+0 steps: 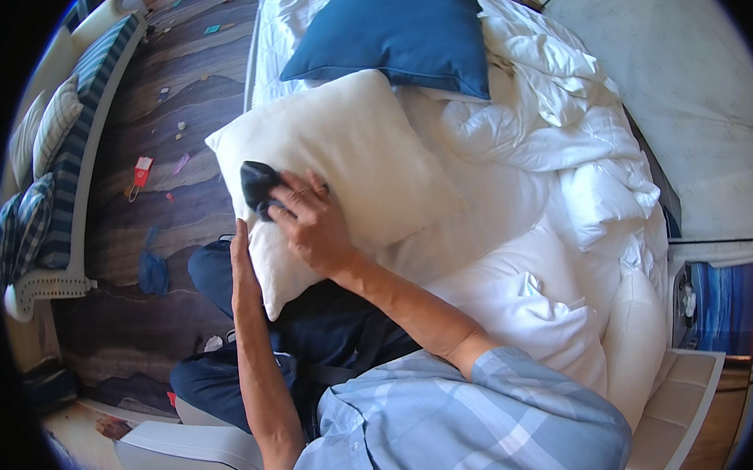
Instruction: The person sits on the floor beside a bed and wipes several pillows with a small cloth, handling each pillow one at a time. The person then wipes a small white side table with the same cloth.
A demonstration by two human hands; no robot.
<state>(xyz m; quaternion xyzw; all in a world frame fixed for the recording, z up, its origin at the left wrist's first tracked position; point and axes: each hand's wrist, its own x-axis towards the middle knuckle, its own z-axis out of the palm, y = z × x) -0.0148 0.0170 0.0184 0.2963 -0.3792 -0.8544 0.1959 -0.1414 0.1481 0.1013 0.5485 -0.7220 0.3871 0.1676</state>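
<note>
A cream pillow lies tilted across the person's lap and the bed, one corner hanging past the mattress edge. My left hand grips its near left side, with the fingers partly hidden by the fabric. On the pillow's left part my right hand holds a small black object against the cover. The object is dark and partly covered by the fingers, so I cannot tell whether it is a brush or a bunched cloth.
A blue pillow and a rumpled white duvet lie on the bed. White pillows rest at right beside the padded headboard. A striped sofa stands left. A red paper bag and blue plastic litter the floor.
</note>
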